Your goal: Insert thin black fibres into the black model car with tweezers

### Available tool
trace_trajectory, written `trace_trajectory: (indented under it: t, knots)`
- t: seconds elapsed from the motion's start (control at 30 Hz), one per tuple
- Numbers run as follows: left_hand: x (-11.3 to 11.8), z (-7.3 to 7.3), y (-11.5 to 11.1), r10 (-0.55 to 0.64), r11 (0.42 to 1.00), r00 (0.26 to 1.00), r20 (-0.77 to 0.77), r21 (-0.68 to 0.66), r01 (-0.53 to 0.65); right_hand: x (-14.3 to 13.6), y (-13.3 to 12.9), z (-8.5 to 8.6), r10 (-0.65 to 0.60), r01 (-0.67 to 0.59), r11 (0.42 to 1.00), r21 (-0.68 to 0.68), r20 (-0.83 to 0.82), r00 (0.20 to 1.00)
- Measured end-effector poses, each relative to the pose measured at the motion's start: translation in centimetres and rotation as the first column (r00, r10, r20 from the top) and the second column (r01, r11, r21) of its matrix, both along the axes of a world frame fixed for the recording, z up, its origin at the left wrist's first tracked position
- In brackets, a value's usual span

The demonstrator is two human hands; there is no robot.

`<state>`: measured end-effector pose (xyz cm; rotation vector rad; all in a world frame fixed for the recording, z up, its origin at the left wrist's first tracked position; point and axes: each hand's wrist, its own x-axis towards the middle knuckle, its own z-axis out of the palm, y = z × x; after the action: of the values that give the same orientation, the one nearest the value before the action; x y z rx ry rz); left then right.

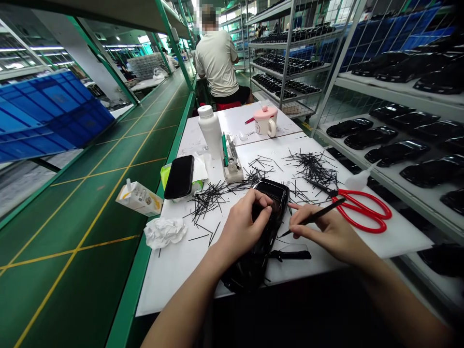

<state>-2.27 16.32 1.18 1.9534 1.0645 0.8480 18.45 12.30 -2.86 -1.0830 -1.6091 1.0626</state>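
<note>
A glossy black model car body (250,270) lies lengthwise in front of me, its near end close to the table's front edge. Over its middle is my left hand (246,217), thumb and forefinger pinched together; anything between them is hidden. Just right of the car, my right hand (322,229) grips slim black tweezers (322,210) like a pen, with the tip pointing down and left. A small black part (292,254) rests beside the car, below the tip. Thin black strips (315,169) lie in loose heaps beyond both hands.
Red-handled scissors (366,210) and a white squeeze bottle (357,180) lie at right. A phone (179,176), drink carton (139,198), crumpled tissue (166,232), white bottle (210,130) and lidded mug (266,121) stand around. Racks of car bodies (395,152) flank the table; a seated person (217,63) is ahead.
</note>
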Motion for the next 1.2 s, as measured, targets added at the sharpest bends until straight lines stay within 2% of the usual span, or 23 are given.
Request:
trace_trajectory:
  t: [0.07, 0.17, 0.27, 0.37, 0.47, 0.7, 0.8, 0.93, 1.07, 1.2]
  knots:
    - [0.0, -0.1, 0.0, -0.002, 1.0, 1.0, -0.016, 0.001, 0.002, -0.5, -0.1, -0.1, 0.002, -0.004, 1.0, 0.026, 0.09, 0.996]
    - [-0.1, -0.1, 0.1, -0.008, 1.0, 1.0, -0.027, 0.006, 0.008, -0.7, -0.2, -0.1, -0.012, 0.009, 1.0, 0.029, 0.124, 0.992]
    - [-0.2, 0.0, 0.0, -0.06, 0.997, 0.997, -0.054, 0.048, 0.063, -0.4, -0.2, 0.0, -0.02, 0.02, 1.0, 0.001, 0.035, 0.999]
    - [-0.4, 0.4, 0.0, -0.208, 0.972, 0.972, -0.114, 0.088, 0.218, -0.1, -0.2, 0.1, -0.09, 0.09, 0.996, -0.003, -0.142, 0.986]
    - [-0.6, 0.7, -0.1, -0.317, 0.942, 0.933, -0.168, 0.055, 0.33, 0.0, -0.1, 0.0, -0.159, 0.163, 0.987, -0.005, -0.25, 0.955]
    - [-0.6, 0.8, 0.1, -0.303, 0.948, 0.933, -0.194, 0.032, 0.315, -0.4, -0.2, -0.5, -0.193, 0.197, 0.98, -0.013, -0.261, 0.946]
    - [-1.0, 0.9, 0.3, -0.268, 0.959, 0.939, -0.213, 0.037, 0.282, -0.7, -0.8, -1.0, -0.267, 0.283, 0.958, 0.034, -0.241, 0.933]
    - [-1.4, 1.1, 0.5, -0.268, 0.96, 0.933, -0.242, 0.021, 0.281, -1.4, -1.7, -2.0, -0.351, 0.36, 0.925, 0.118, -0.094, 0.932]
    - [-1.6, 1.1, 0.5, -0.278, 0.957, 0.925, -0.261, 0.013, 0.291, -2.1, -1.9, -2.2, -0.379, 0.358, 0.893, 0.273, 0.027, 0.925]
    - [-1.5, 1.1, 0.5, -0.274, 0.958, 0.925, -0.264, 0.006, 0.286, -2.3, -1.6, -2.1, -0.38, 0.314, 0.847, 0.428, 0.075, 0.922]
